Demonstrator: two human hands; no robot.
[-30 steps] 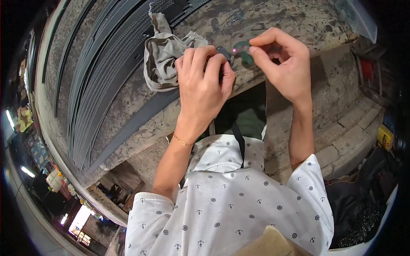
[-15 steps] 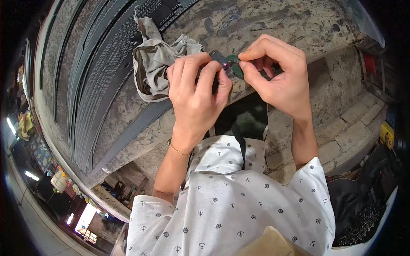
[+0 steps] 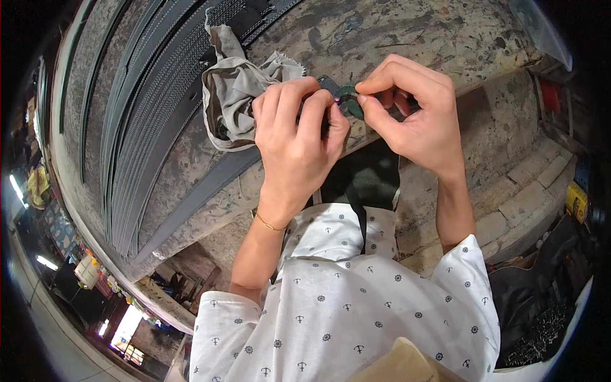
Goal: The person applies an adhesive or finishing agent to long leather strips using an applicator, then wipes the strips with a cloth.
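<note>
My left hand [image 3: 299, 130] is closed, with its fingers curled round a dark grey strap end [image 3: 328, 84] that shows just past the fingertips. Most of what lies under that palm is hidden. Between thumb and forefinger, my right hand [image 3: 414, 111] pinches a small dark green curved piece [image 3: 354, 109], bent like a ring or a C. This piece meets the strap end at my left fingertips; how they join is too small to tell. Left of my left hand lies a crumpled grey cloth [image 3: 232, 105] on the worn bench [image 3: 382, 38].
Many long dark straps [image 3: 146, 108], some with pale stitching, fan out across the bench at left. A single strap [image 3: 197, 197] runs along its near edge. A yellow box [image 3: 576, 202] stands at far right, above black material [image 3: 534, 299]. A red object [image 3: 550, 95] sits farther back.
Both hands keep their grips and stay nearly in place. My left hand has shifted slightly right, and the green piece has turned a little. The view has moved slightly.
</note>
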